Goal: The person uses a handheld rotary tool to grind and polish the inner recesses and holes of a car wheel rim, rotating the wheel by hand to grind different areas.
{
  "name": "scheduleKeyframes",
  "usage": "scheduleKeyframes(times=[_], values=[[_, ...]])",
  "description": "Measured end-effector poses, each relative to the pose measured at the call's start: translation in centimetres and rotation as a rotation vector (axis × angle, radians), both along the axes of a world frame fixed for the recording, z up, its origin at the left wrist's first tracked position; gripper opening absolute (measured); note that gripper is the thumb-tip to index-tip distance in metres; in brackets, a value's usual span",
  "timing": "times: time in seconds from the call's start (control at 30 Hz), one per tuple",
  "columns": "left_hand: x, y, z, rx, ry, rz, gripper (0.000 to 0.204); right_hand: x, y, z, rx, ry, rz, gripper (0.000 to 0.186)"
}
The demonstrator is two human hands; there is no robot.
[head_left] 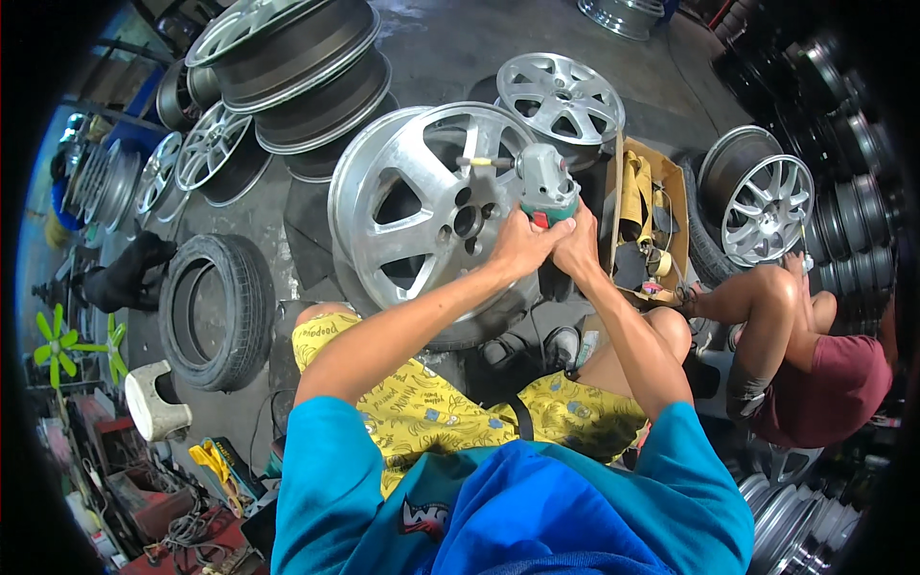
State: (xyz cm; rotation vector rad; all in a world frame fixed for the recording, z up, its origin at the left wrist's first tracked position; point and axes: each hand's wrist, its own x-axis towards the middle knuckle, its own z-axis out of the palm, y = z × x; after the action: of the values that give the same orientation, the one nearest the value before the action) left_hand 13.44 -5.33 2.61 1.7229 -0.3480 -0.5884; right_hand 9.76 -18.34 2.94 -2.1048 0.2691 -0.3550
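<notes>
Both of my hands are wrapped round a green and grey angle grinder (549, 187) in front of me. My left hand (524, 241) closes on its body from the left, and my right hand (577, 240) grips it from the right. A small cylindrical bit at the grinder's head points left, over a spoke of the large silver alloy wheel (395, 240). Whether the bit touches the metal, I cannot tell. The wheel is tilted, its spoked face toward me, and its lower edge rests near a tyre between my legs.
A cardboard box (682, 216) with yellow cloth and tools stands right of the wheel. Stacked rims (316, 67) rise at the back left, with a tyre (218, 311), a black dog (129, 273) and a white stool (158, 401) nearer. A co-worker (824, 388) sits at right by another rim (767, 211).
</notes>
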Motion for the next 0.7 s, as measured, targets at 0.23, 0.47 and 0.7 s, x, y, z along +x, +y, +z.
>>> scheduleKeyframes(times=[0.23, 0.47, 0.7], values=[[-0.4, -1.0, -1.0, -0.102, -0.269, 0.194, 0.041, -0.2, -0.2, 0.2, 0.092, 0.015, 0.042, 0.058], [2.3, -1.6, 1.4, 0.100, -0.214, 0.018, 0.048, 2.4, -1.9, -4.0, 0.333, 0.014, 0.007, 0.048], [-1.8, -1.3, -2.0, 0.048, -0.401, 0.184, 0.042, -1.1, -1.8, -3.8, 0.203, 0.157, 0.113, 0.049]])
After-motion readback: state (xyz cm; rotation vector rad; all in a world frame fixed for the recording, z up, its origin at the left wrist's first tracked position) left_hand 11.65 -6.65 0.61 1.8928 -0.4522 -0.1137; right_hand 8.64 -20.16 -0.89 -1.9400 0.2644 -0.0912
